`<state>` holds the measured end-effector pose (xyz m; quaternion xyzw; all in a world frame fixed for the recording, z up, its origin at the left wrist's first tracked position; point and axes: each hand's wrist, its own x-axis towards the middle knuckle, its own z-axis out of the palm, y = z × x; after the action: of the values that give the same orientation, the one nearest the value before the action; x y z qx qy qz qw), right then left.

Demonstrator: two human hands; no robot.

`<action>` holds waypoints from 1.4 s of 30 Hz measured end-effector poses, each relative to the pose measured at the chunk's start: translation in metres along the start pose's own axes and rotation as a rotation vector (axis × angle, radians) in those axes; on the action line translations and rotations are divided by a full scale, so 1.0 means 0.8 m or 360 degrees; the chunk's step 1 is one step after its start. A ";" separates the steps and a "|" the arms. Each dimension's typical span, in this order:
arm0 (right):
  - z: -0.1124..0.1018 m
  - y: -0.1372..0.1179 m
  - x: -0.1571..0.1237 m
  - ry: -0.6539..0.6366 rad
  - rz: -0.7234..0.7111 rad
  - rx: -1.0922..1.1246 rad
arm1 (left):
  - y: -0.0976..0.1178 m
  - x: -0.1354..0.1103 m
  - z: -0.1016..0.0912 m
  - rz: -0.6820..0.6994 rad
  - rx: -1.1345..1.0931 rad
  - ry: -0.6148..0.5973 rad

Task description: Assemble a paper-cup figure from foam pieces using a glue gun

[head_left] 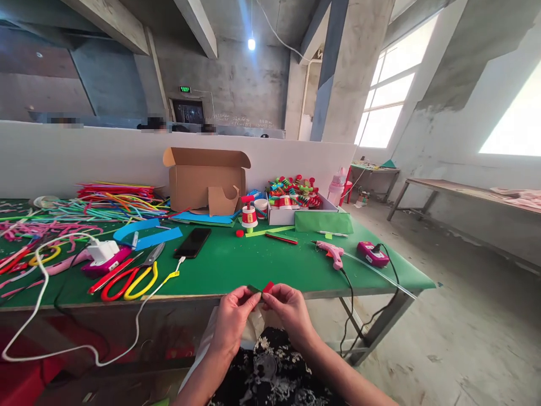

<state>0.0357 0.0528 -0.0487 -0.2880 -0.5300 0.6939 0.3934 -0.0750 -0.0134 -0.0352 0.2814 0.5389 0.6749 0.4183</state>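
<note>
Just in front of the table's near edge, over my lap, my two hands come together fingertip to fingertip. Between thumb and forefinger, my left hand (235, 311) pinches a small dark green piece (253, 289), thin and flat like paper or felt. A small red piece (267, 287) is pinched the same way by my right hand (288, 311). The two pieces meet or nearly meet between the fingertips; whether they are joined I cannot tell. Beyond the hands a red-and-white paper-cup figure (249, 215) stands on the green table (236, 265), beside a red round piece (240, 233).
A pink glue gun (332, 254) lies right, its cord hanging over the edge near a purple power block (372, 254). Left are scissors (146, 273), a phone (193, 243) and heaped pipe cleaners (114, 200). At the back stand a cardboard box (190, 180) and a white box (281, 217) of figures.
</note>
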 end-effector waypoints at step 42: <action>0.006 -0.007 -0.007 0.0063 0.0122 0.0122 | -0.014 0.007 -0.004 -0.0017 0.0056 0.0025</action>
<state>0.0358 0.0465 -0.0424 -0.3065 -0.4836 0.7225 0.3876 -0.0775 -0.0090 -0.0473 0.2806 0.5555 0.6652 0.4126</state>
